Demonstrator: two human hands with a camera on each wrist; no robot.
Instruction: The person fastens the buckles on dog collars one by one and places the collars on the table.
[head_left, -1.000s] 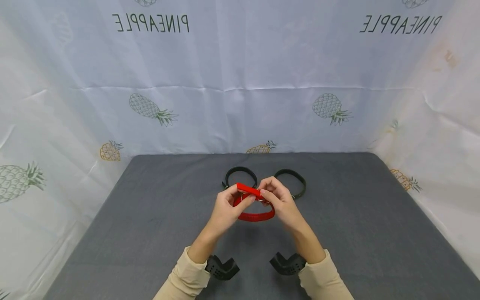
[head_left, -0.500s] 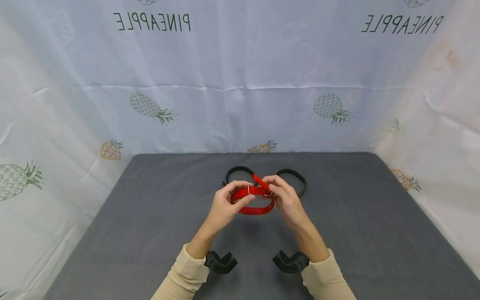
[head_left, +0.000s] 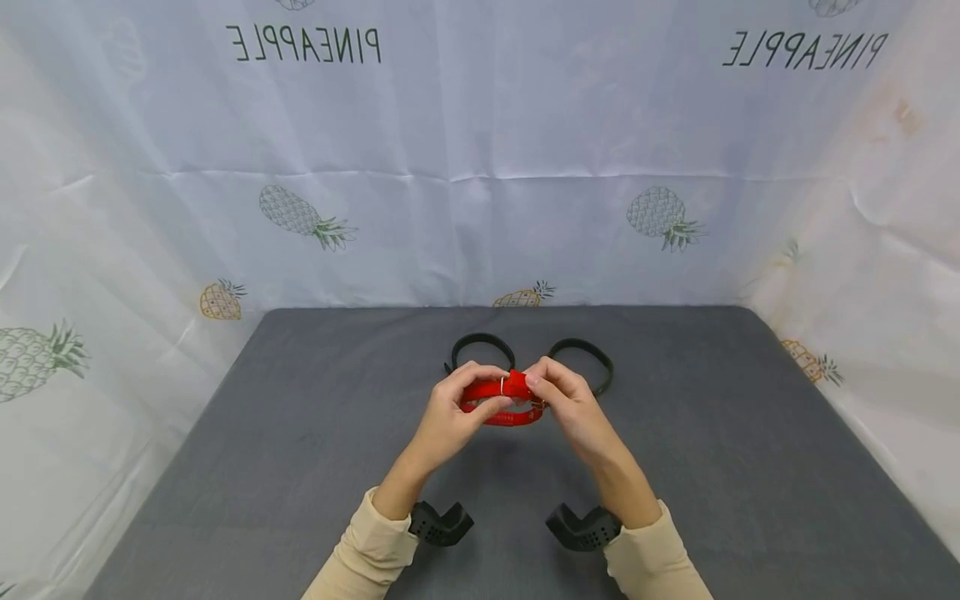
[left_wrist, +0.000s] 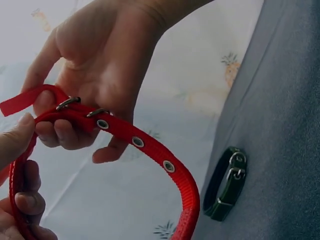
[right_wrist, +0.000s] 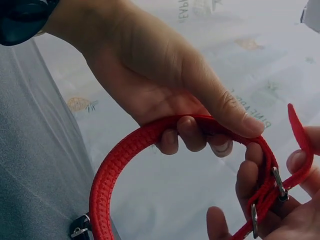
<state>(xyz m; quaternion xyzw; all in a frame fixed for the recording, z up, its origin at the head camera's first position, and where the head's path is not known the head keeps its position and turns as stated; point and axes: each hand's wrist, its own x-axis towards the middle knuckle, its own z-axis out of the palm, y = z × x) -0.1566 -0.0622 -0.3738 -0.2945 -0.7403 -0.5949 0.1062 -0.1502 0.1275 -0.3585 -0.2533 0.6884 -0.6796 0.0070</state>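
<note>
A red collar [head_left: 512, 418] is held up between both hands above the table. My left hand [head_left: 442, 425] pinches its band, with the thumb on one side and curled fingers on the other. My right hand [head_left: 573, 417] pinches the collar at the buckle end. In the left wrist view, a metal buckle [left_wrist: 67, 103] and a metal loop [left_wrist: 97, 113] sit on the band, beside a row of metal eyelets [left_wrist: 137, 142]. The loose strap end [right_wrist: 299, 131] sticks out past the buckle, by the right fingers. My right palm hides part of the band.
Behind the hands on the grey table [head_left: 300, 467] lie a black collar [head_left: 483, 337] and a dark green collar [head_left: 588, 343], both looped. A pineapple-print curtain [head_left: 480, 242] stands at the table's back and sides. Black wrist mounts [head_left: 442, 525] hang below the wrists.
The strap end first lay across between both hands, then pointed up and away by the right fingers. Now it sits lower, at the right thumb. The left hand keeps its grip.
</note>
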